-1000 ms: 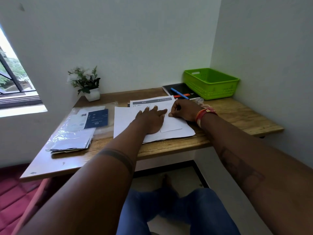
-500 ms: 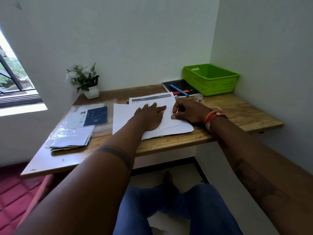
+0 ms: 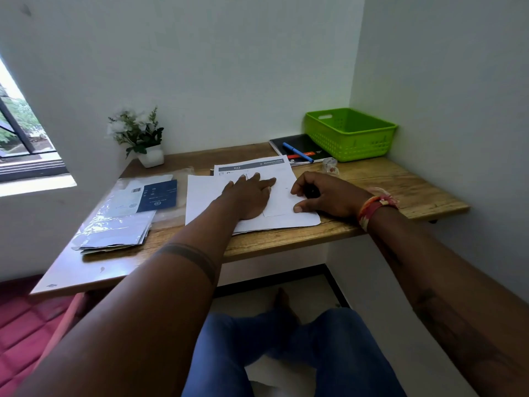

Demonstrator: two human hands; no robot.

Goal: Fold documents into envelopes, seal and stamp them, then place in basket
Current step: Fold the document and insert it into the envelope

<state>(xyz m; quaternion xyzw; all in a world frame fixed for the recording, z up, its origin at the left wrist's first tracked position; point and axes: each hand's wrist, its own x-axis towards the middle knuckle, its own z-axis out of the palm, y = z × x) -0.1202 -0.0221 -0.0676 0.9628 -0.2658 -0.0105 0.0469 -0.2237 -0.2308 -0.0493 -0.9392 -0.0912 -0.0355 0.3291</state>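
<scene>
Left hand (image 3: 248, 197) lies flat, fingers straight, pinning the folded document (image 3: 279, 202) while the right hand (image 3: 323, 194) pinches its edge – likely creasing

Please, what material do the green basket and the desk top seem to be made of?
The green perforated basket looks like moulded plastic with a slight sheen: uniform bright colour, regular rows of small holes, a cut-out handle slot. The brown desk top looks like wood or a wood-look laminate, matte to satin: grain lines run along it, and its near-left part reflects the window light. Which of the two, the picture cannot settle.
</scene>
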